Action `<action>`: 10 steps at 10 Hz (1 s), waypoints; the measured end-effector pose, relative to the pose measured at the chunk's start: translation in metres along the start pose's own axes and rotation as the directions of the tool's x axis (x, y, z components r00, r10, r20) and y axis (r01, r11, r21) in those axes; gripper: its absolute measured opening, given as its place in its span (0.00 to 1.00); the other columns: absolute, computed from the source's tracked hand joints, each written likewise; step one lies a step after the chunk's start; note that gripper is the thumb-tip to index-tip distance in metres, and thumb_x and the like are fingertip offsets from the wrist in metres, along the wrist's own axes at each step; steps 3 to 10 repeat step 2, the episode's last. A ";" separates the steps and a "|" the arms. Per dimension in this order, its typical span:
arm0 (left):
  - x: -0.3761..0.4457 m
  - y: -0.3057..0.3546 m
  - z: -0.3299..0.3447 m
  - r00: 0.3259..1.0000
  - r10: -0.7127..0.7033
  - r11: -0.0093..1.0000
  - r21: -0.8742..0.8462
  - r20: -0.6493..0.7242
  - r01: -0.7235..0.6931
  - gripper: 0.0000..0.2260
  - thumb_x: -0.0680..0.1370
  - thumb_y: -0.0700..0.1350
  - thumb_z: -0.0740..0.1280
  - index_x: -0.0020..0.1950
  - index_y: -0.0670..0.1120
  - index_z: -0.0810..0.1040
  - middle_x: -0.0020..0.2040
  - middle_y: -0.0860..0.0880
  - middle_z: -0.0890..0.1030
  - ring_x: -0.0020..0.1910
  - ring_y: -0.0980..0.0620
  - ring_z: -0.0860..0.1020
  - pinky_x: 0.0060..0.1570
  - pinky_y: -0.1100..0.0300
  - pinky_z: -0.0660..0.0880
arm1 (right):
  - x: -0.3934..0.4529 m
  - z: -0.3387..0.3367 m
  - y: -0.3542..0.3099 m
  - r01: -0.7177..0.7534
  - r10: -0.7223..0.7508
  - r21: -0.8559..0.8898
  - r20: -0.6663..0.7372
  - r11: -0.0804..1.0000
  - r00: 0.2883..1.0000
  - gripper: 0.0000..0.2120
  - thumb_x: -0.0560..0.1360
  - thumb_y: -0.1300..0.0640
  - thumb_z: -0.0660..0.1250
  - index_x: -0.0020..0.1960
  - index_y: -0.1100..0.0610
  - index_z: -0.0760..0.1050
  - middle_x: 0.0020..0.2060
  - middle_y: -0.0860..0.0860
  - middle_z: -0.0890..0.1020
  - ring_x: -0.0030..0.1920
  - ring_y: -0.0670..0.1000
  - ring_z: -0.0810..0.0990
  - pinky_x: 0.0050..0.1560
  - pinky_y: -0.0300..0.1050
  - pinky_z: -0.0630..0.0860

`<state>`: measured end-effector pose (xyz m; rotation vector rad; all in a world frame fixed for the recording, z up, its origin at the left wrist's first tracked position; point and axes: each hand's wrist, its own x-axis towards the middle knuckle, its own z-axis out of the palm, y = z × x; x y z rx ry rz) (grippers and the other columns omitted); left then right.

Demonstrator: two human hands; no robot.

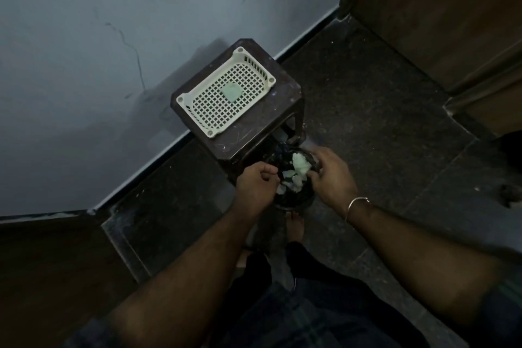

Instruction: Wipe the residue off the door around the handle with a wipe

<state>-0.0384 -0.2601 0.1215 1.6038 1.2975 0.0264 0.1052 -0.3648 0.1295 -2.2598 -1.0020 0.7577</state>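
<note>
Both hands are at a small dark bin (293,195) just below centre of the frame, which holds crumpled pale wipes (300,168). Left hand (255,186) is loosely curled at the bin's left rim, fingers bent in; whether it pinches anything cannot be told. Right hand (332,175) is cupped over the right rim, fingers half bent beside the wipes, not visibly gripping one. Both forearms reach forward and down from the bottom of the frame; a bangle (357,206) sits on the right wrist. Judged step: disposal of a used wipe. Recommended: release it fully inside the bin, keeping the rim steady. Door (440,17) stands at upper right, handle not in view. White basket (226,92) on a stool (248,133) at centre holds a pale green pad (231,92)
</note>
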 end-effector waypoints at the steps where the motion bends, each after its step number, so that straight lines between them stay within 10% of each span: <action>1: -0.004 -0.011 -0.004 1.000 -0.014 1.000 0.009 -0.013 0.014 0.05 0.73 0.42 0.71 0.44 0.52 0.81 0.37 0.56 0.82 0.39 0.58 0.80 0.33 0.77 0.69 | -0.002 0.002 0.009 -0.093 0.093 0.012 0.005 0.996 0.996 0.26 0.72 0.68 0.67 0.69 0.59 0.71 0.64 0.56 0.76 0.61 0.56 0.76 0.65 0.50 0.73; 10: -0.010 -0.017 -0.006 0.999 -0.034 0.999 0.008 -0.016 0.035 0.06 0.74 0.41 0.69 0.49 0.48 0.83 0.41 0.52 0.83 0.41 0.56 0.80 0.34 0.79 0.68 | -0.006 0.002 0.017 -0.152 0.152 -0.010 0.022 0.988 0.988 0.24 0.73 0.67 0.66 0.69 0.57 0.71 0.63 0.56 0.76 0.60 0.55 0.77 0.62 0.46 0.73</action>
